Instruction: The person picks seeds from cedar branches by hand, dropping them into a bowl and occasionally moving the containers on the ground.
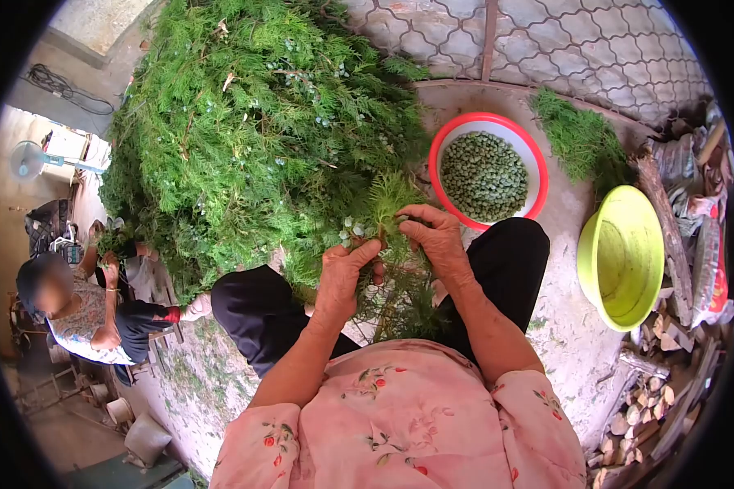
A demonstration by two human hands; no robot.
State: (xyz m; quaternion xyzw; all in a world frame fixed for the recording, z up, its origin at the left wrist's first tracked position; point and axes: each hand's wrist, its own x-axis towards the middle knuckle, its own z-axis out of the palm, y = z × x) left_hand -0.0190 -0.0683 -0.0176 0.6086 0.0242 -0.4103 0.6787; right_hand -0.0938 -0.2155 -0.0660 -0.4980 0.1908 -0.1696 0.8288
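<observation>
Between my knees, my left hand [342,277] is closed on a green sprig [391,200] that bears pale blue-green berries [351,231]. My right hand [439,243] is beside it, thumb and index finger pinched near the sprig's right side; a small berry seems to be at the fingertips. A large heap of green branches [245,122] rises in front of me to the left. To the right of the heap stands a white basin with a red rim [544,175], holding many green berries [483,177]. More cut greenery lies below my hands.
A yellow-green tub [621,259] is at the right, near a log [665,224] and stacked firewood [640,416]. A small branch pile [579,134] lies by the wire fence [579,49]. At the left, a seated person [77,306] holds greenery near a fan [28,160].
</observation>
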